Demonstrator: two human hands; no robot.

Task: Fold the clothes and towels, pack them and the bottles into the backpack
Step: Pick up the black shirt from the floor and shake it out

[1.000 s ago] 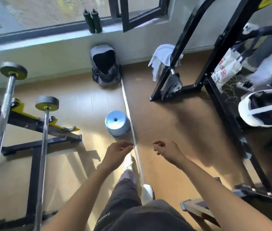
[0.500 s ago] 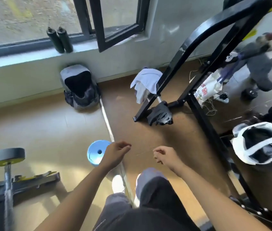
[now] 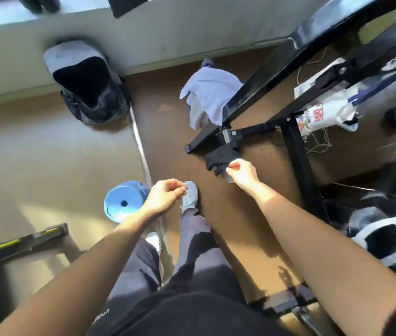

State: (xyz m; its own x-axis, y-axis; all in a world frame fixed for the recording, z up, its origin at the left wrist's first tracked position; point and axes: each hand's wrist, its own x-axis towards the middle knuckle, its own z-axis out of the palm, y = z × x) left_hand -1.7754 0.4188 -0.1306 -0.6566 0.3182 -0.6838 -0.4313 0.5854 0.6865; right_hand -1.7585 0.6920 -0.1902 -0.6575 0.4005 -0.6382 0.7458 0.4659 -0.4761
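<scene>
Hands out front: the left hand (image 3: 165, 197) hangs loosely curled, empty; the right hand (image 3: 241, 174), the nearer, curls at the lower edge of the black garment (image 3: 220, 157), perhaps pinching it, though blur hides that; it droops crumpled from the rack (image 3: 264, 76), white towel (image 3: 210, 93) draped just beyond; the open backpack (image 3: 88, 93) sits away left against the wall.

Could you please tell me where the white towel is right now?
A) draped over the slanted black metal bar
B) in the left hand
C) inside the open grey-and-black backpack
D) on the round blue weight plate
A: the white towel hangs over the slanted black metal bar of the frame.
</scene>
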